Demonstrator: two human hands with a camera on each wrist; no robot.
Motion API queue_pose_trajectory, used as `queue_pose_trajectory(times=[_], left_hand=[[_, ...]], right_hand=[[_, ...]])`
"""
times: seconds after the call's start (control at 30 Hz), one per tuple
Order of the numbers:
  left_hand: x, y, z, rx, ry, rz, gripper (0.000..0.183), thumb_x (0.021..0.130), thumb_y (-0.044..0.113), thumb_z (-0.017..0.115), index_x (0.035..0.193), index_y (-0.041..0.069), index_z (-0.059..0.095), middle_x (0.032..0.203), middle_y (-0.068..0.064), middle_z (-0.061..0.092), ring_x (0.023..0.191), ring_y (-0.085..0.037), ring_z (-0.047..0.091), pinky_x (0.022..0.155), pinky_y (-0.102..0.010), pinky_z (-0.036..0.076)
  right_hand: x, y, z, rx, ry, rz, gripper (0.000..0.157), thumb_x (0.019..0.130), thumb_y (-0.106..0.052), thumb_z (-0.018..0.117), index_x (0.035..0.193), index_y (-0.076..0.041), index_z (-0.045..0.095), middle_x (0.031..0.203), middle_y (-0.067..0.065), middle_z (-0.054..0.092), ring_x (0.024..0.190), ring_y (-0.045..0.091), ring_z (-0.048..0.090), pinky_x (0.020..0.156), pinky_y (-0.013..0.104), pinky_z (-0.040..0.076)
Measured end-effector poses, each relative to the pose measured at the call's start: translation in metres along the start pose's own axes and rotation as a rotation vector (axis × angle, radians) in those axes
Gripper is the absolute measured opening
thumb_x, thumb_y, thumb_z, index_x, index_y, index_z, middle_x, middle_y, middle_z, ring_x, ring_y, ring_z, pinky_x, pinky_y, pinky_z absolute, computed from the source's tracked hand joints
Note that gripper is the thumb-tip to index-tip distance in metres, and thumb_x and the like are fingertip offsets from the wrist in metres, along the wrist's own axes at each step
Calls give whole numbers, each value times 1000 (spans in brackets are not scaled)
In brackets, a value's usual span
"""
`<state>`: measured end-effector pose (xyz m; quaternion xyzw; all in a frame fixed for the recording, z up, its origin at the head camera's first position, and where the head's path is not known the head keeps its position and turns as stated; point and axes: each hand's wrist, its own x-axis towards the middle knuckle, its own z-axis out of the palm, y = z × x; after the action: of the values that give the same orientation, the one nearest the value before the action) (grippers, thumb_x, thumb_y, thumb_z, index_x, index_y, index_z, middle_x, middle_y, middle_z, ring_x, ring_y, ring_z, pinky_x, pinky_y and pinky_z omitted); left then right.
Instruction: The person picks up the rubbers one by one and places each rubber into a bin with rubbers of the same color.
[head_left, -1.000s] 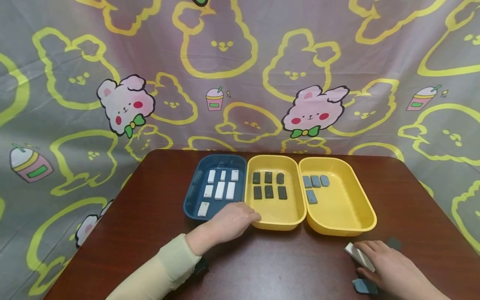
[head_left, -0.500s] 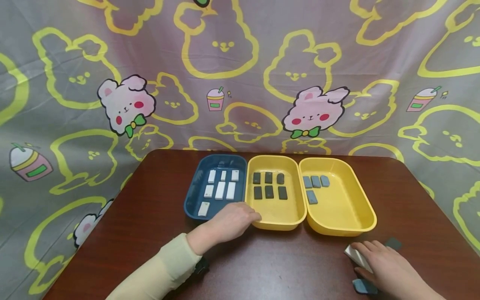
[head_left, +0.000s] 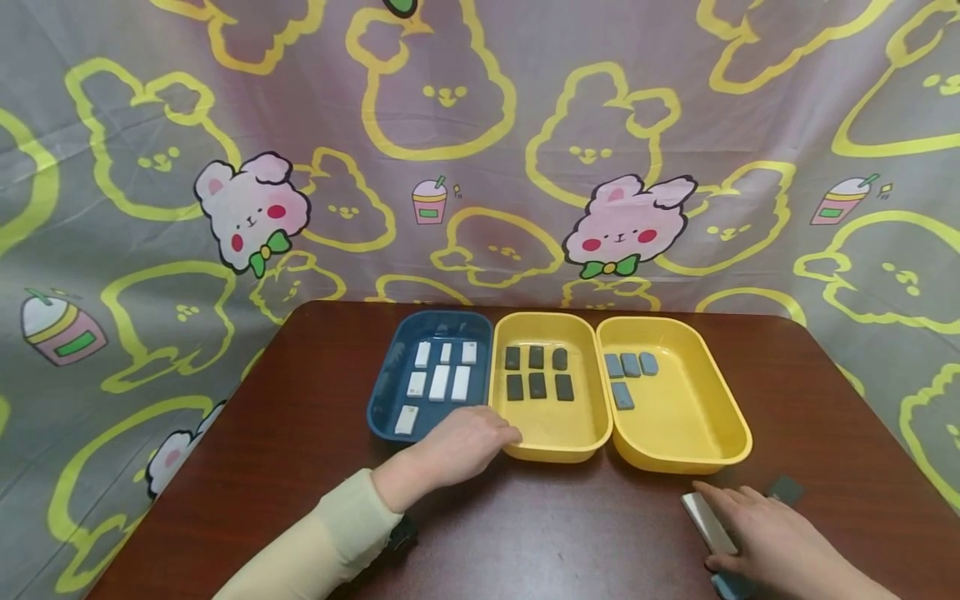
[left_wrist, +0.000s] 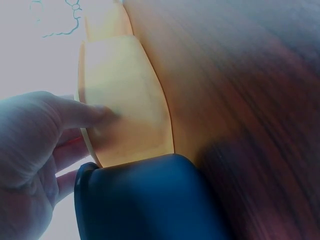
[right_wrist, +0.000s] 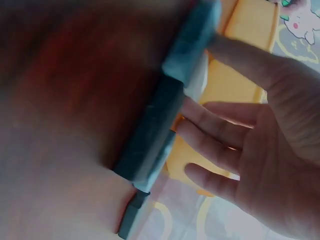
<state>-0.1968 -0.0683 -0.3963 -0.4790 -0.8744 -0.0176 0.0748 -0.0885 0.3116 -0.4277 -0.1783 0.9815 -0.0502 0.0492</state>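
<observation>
My left hand (head_left: 463,446) pinches the front rim of the middle yellow tray (head_left: 561,454); in the left wrist view the thumb (left_wrist: 82,114) lies on its outer wall, the fingers behind the rim. At the front right, my right hand (head_left: 776,533) holds a white rectangular block (head_left: 708,523) between thumb and fingers, low over the table. A blue block (head_left: 726,587) pokes out below that hand, and a dark block (head_left: 785,490) lies just beyond it. In the right wrist view, a blue block (right_wrist: 192,42) and a dark block (right_wrist: 152,130) partly cover the white one.
Left of the middle tray, a dark blue tray (head_left: 381,408) holds several white blocks. Several dark blocks lie in the middle tray. The right yellow tray (head_left: 678,462) has several blue-grey blocks at its left side. A patterned curtain (head_left: 480,108) hangs behind the brown table (head_left: 285,433).
My right hand has shifted slightly, and the white block in it has turned and moved a little left and toward me. The left hand stays on the tray rim.
</observation>
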Motion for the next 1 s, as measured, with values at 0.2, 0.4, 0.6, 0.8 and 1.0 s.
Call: queue_pose_trajectory(times=[0.2, 0.4, 0.6, 0.8, 1.0], left_hand=[[0, 0, 1, -1, 17, 12, 17, 93, 11, 64, 105, 20, 72, 95, 8, 71, 84, -5, 61, 80, -22, 48], [-1, 0, 0, 2, 21, 13, 18, 93, 10, 64, 105, 19, 72, 96, 7, 71, 85, -6, 62, 81, -22, 48], [-1, 0, -1, -1, 24, 17, 18, 92, 9, 64, 105, 19, 72, 96, 7, 71, 85, -6, 62, 81, -22, 48], [-2, 0, -1, 0, 21, 15, 19, 92, 9, 64, 106, 19, 72, 96, 7, 71, 86, -6, 62, 81, -22, 48], [-1, 0, -1, 1, 24, 16, 19, 92, 10, 65, 106, 19, 72, 96, 7, 71, 85, -6, 62, 81, -22, 48]], right_hand=[[5, 2, -6, 82, -108, 23, 81, 63, -43, 87, 129, -6, 59, 110, -3, 63, 95, 22, 59, 74, 42, 51], [7, 0, -9, 118, -129, 36, 84, 63, -39, 87, 134, -6, 56, 106, -4, 63, 86, 15, 57, 68, 38, 49], [11, -1, -9, 129, -133, 67, 79, 65, -45, 84, 129, -7, 60, 111, 3, 64, 96, 23, 61, 75, 44, 50], [11, 0, -6, 43, -71, 23, 81, 63, -56, 82, 123, -5, 64, 118, 7, 57, 101, 27, 57, 75, 45, 50], [8, 2, -5, 43, -45, -3, 84, 61, -54, 84, 124, -3, 63, 125, 11, 54, 106, 31, 56, 76, 46, 51]])
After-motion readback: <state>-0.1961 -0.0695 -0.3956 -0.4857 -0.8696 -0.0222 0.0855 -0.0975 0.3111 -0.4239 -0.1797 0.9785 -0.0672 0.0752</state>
